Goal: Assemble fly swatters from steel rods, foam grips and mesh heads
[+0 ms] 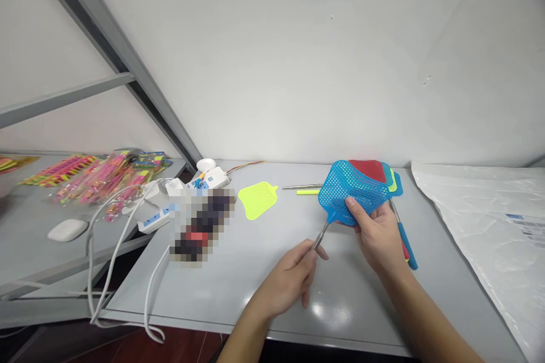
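Note:
A blue mesh fly swatter (338, 188) is held between my two hands, its head tilted up over the table. My left hand (292, 277) closes on its thin metal rod (322, 232), just below the head. With thumb in front and fingers behind, my right hand (378, 235) grips the side of the mesh head. Red mesh (368, 170) and other swatter heads show behind it, partly hidden. A blue handle (407, 247) lies beside my right wrist. Left of the swatter are a loose yellow mesh head (258, 200), a metal rod (300, 186) and a yellow tube (307, 193).
White power strips (155, 220) and looping cables (114, 249) lie at the left. Colourful packaged items (100, 181) and a white case (67, 230) rest on the adjoining surface. A white plastic sheet (481, 227) covers the right side. A blurred patch (202, 229) hides something.

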`<action>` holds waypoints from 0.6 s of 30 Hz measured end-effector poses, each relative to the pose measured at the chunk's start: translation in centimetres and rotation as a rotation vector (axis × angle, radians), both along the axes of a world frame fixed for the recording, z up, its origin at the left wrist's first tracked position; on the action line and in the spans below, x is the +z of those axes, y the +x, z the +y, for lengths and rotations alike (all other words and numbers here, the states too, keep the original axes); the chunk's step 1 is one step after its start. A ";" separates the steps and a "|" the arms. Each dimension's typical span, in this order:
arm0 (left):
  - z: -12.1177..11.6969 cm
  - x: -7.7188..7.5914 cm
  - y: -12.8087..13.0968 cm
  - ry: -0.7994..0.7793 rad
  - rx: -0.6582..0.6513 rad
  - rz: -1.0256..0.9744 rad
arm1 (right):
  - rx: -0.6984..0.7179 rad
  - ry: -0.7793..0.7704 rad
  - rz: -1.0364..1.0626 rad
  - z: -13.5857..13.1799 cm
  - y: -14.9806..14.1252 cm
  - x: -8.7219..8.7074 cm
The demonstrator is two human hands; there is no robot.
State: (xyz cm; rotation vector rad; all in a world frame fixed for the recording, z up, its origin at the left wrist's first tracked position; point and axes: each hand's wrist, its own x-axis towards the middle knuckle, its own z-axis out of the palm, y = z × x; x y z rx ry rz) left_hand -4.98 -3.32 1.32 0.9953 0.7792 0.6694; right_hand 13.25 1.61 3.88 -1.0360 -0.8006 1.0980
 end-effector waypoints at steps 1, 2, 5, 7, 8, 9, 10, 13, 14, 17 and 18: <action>0.0 0.0 0.0 -0.007 -0.008 -0.010 | 0.030 -0.018 0.003 0.0 0.0 0.0; 0.0 0.1 -0.1 -0.014 -0.018 -0.021 | 0.061 -0.039 0.010 -0.1 0.0 0.0; 0.0 0.3 -0.3 -0.048 -0.050 -0.055 | 0.108 -0.071 0.042 -0.3 -0.2 0.0; -0.1 0.7 -0.4 -0.076 -0.050 -0.061 | 0.111 -0.076 0.061 -0.5 -0.4 0.1; -0.2 0.9 -0.4 -0.087 -0.045 -0.055 | 0.114 -0.081 0.069 -0.5 -0.5 0.2; -0.3 1.1 -0.3 -0.094 -0.040 -0.042 | 0.117 -0.085 0.075 -0.6 -0.6 0.2; -0.3 1.4 -0.3 -0.091 -0.033 -0.018 | 0.119 -0.089 0.079 -0.6 -0.7 0.3; -0.6 2.4 -0.1 0.033 0.027 0.153 | 0.109 -0.083 0.091 -0.6 -0.9 0.5; -0.6 2.8 0.0 0.114 0.060 0.242 | 0.101 -0.079 0.093 -0.6 -0.9 0.6; -0.7 3.8 0.4 0.333 0.122 0.499 | 0.060 -0.056 0.104 -0.7 -0.9 0.6; -0.7 4.1 0.5 0.370 0.124 0.555 | 0.050 -0.046 0.111 -0.7 -0.8 0.6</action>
